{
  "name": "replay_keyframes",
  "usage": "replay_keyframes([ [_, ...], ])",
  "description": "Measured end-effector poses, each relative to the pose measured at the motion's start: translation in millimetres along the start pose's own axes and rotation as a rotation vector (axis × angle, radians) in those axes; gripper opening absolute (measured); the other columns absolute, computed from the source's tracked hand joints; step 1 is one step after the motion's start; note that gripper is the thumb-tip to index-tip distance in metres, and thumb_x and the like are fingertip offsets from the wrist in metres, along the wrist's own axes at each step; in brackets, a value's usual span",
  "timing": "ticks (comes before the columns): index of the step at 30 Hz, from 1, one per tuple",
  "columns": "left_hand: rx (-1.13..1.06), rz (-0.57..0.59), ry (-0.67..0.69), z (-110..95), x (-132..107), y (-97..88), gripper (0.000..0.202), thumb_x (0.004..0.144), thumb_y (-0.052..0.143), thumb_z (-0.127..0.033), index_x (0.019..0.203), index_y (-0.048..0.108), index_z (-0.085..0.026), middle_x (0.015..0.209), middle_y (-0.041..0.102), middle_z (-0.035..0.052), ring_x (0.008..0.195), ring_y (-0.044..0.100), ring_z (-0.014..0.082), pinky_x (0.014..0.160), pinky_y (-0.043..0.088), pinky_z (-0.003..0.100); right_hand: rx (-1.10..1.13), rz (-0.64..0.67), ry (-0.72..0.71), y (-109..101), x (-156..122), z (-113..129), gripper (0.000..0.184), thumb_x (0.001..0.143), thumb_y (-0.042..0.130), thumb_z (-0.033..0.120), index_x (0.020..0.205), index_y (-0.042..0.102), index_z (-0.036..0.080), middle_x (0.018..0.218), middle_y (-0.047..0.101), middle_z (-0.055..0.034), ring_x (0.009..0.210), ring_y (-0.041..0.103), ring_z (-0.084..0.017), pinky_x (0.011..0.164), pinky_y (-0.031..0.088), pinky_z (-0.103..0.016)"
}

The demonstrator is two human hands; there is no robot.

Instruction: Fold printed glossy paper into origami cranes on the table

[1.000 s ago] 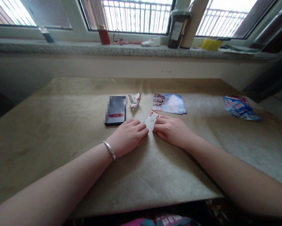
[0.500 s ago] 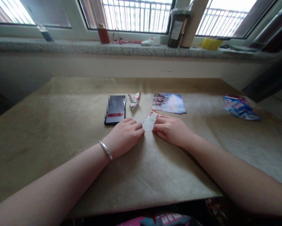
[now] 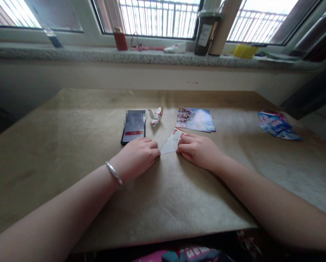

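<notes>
A folded sheet of paper [image 3: 170,144], white with red labels and small print, lies on the table between my hands. My right hand [image 3: 197,149] has its fingers closed on the paper's right side. At the paper's left corner, my left hand [image 3: 138,156] has its fingertips pressed together on the point; a silver bangle circles that wrist. Just beyond my left hand lies a phone [image 3: 133,133] with a lit screen, its upper part blurred out. Beside the phone stands a small folded paper figure [image 3: 156,115], white with coloured print.
Printed blue sheets [image 3: 197,119] lie behind my right hand. Blue and red packets [image 3: 280,125] are heaped at the right of the table [image 3: 70,145]. Along the stone window sill [image 3: 83,54] stand a dark lidded container [image 3: 205,32], a red holder [image 3: 120,39] and a yellow object [image 3: 245,51].
My left hand has slid a little to the left along the paper, uncovering more of its left corner. My right hand has stayed in place on the paper.
</notes>
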State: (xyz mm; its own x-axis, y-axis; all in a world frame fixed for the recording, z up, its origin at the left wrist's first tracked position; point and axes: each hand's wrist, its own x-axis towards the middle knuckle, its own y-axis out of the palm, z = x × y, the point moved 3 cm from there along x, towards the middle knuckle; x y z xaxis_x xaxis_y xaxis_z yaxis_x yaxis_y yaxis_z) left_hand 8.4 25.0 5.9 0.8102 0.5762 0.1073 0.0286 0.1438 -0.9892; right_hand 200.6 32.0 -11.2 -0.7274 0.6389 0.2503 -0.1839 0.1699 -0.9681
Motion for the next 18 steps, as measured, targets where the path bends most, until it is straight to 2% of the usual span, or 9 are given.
replay_keyframes([
  [7, 0.006, 0.062, -0.040, 3.5, -5.2, -3.3, 0.017, 0.083, 0.053, -0.014, 0.080, 0.069, -0.020, 0.076, 0.063, 0.0027, 0.072, 0.058, 0.0171, 0.068, 0.046, 0.030, -0.028, 0.023, -0.002, -2.5, 1.3, 1.3, 0.020, 0.087, 0.048, 0.020, 0.082, 0.068, 0.021, 0.091, 0.066, -0.0056, 0.086, 0.056, -0.017, 0.069, 0.040, -0.026],
  [12, -0.017, 0.085, -0.010, 5.3, -7.1, -9.1, 0.018, 0.082, 0.054, -0.013, 0.081, 0.070, -0.021, 0.078, 0.065, 0.0025, 0.073, 0.059, 0.0175, 0.069, 0.047, 0.030, -0.034, 0.026, 0.005, -3.0, 1.1, 0.8, 0.020, 0.087, 0.048, 0.019, 0.081, 0.067, 0.021, 0.091, 0.067, -0.0048, 0.087, 0.057, -0.017, 0.069, 0.040, -0.026],
  [18, -0.043, 0.064, -0.037, 7.1, -7.3, -5.0, 0.016, 0.085, 0.050, -0.016, 0.087, 0.066, -0.019, 0.083, 0.064, 0.0038, 0.075, 0.060, 0.0177, 0.068, 0.048, 0.029, -0.031, -0.010, -0.029, 0.7, -0.6, 0.7, 0.019, 0.087, 0.048, 0.019, 0.083, 0.067, 0.020, 0.092, 0.067, -0.0052, 0.088, 0.057, -0.018, 0.072, 0.043, -0.027],
])
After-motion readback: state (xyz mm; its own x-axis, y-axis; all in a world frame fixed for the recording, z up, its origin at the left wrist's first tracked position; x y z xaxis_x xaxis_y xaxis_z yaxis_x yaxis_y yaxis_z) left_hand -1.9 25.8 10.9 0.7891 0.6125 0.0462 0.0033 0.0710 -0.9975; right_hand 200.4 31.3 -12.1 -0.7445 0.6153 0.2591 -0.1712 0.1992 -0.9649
